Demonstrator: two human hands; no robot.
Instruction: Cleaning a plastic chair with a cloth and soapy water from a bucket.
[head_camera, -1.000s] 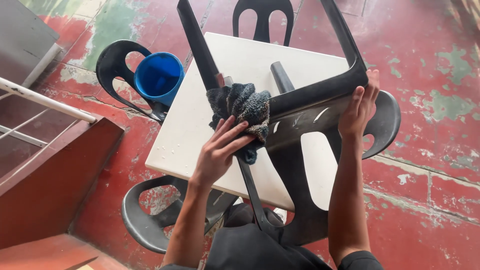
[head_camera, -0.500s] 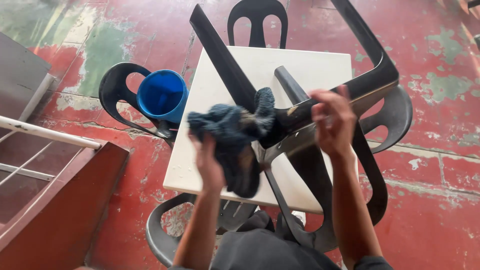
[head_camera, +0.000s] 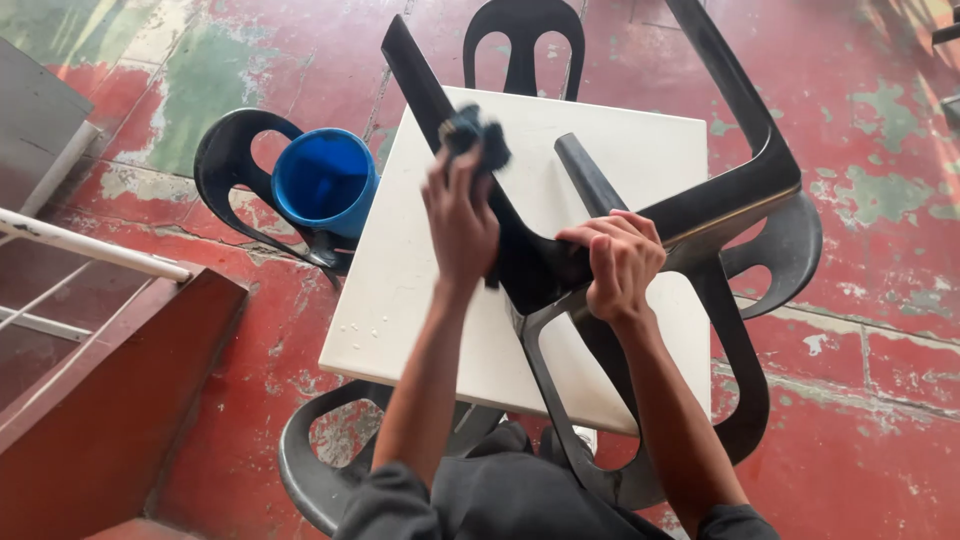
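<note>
On chair leg (head_camera: 430, 85), rag (head_camera: 472, 132) under left hand (head_camera: 460, 222)

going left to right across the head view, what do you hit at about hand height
blue bucket → left hand with the dark rag → right hand gripping the upturned black chair on the white table → bare red floor

A black plastic chair (head_camera: 560, 265) is upside down on the white table, with its legs sticking up. A dark rag (head_camera: 474, 135) is bunched up against one leg.
</note>
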